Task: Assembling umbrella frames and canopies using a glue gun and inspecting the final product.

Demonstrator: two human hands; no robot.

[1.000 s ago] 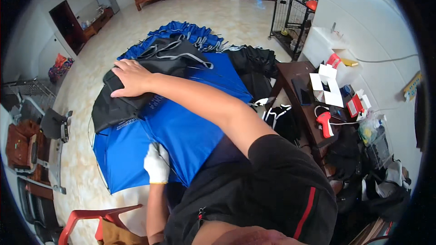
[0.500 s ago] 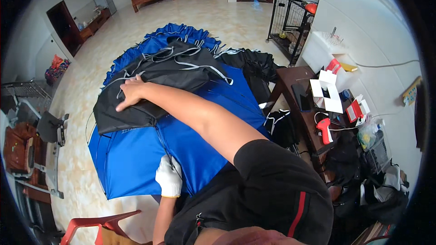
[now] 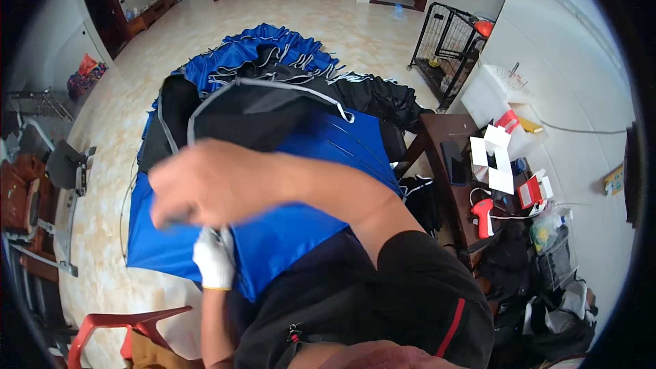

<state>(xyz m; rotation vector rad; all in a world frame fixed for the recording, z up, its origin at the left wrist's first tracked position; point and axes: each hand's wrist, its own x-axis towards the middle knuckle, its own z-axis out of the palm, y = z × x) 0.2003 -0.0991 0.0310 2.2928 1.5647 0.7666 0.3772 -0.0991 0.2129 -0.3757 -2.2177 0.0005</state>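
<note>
Black fabric garment with grey piping [image 3: 260, 119] lies spread on top of a bright blue cloth [image 3: 301, 232] that covers the counter, near the middle of the head view, with more blue and black pieces heaped behind it toward the tiled floor [image 3: 205, 41]. The person's right hand [image 3: 205, 188], bare and blurred, hangs over the near edge of the black garment, with the forearm crossing the blue cloth; whether its fingers are closed on anything I cannot tell through the blur. The left hand [image 3: 214, 258], in a white glove, sits just beneath it at the lower edge of the blue cloth, fingers curled against the fabric, seemingly pinching the cloth's edge. Off to the right stands a dark wooden side table [image 3: 444, 137] carrying white cards, a red tagging gun [image 3: 482, 215] and small boxes. A black wire cage [image 3: 451, 48] stands by the wall beyond it. At the lower left, the back of a red plastic chair [image 3: 123, 324] shows.
</note>
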